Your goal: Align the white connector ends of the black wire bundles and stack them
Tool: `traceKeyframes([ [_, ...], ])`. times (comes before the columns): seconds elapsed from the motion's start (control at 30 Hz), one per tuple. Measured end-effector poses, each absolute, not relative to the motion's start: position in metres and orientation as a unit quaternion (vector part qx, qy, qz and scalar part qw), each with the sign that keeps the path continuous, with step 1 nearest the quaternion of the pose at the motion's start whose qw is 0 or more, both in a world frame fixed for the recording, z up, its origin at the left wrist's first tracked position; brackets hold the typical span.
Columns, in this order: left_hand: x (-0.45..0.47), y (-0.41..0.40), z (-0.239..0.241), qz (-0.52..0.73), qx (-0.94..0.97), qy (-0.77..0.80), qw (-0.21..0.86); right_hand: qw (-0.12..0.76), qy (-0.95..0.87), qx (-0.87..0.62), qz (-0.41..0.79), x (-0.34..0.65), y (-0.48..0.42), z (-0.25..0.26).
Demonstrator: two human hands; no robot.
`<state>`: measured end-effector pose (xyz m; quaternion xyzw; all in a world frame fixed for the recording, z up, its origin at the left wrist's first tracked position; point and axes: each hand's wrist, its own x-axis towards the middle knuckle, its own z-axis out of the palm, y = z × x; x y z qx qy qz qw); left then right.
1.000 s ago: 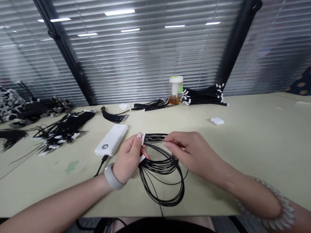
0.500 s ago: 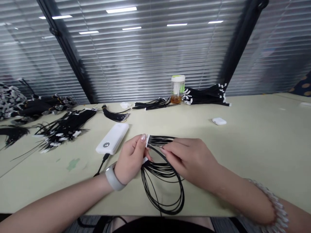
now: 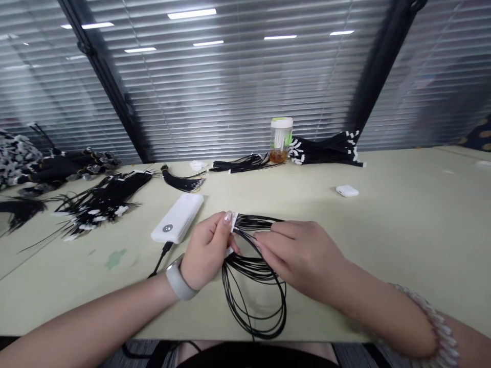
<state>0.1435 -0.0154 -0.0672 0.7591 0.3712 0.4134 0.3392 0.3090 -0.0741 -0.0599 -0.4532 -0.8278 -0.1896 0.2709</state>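
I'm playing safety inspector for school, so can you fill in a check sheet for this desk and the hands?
Surface: pale green table.
Job's things: black wire loop ending in a white connector.
Clutter: jar, small white case, wire bundles.
Hands: left hand pinches the white connector; right hand lays fingers on the loop's wires, grip hidden.
Cables: power bank with a black cable running toward the near edge.
Surroundings: window blinds reflecting ceiling lights.
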Motion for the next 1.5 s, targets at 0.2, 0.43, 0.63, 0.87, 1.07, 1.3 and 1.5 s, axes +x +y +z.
traceKeyframes([
  [0.2,0.143,-0.013,-0.068,0.41,0.76,0.368,0.345,0.258,-0.833,-0.446,-0.201,0.308,-0.073,-0.059],
  [0.43,0.143,-0.014,-0.068,0.408,0.762,0.371,0.34,0.247,-0.843,-0.439,-0.191,0.31,-0.073,-0.057],
  [0.63,0.142,-0.015,-0.067,0.408,0.759,0.37,0.348,0.256,-0.846,-0.429,-0.184,0.311,-0.074,-0.057],
  [0.87,0.143,-0.016,-0.065,0.395,0.771,0.362,0.343,0.235,-0.844,-0.455,-0.161,0.311,-0.071,-0.057],
  [1.07,0.143,-0.017,-0.067,0.368,0.8,0.343,0.327,0.218,-0.845,-0.475,-0.115,0.307,-0.068,-0.058],
  [1.3,0.144,-0.015,-0.064,0.361,0.798,0.359,0.323,0.191,-0.839,-0.502,-0.089,0.305,-0.066,-0.053],
  [1.5,0.143,0.011,-0.071,0.464,0.667,0.443,0.378,0.297,-0.758,-0.58,-0.026,0.329,-0.062,-0.036],
])
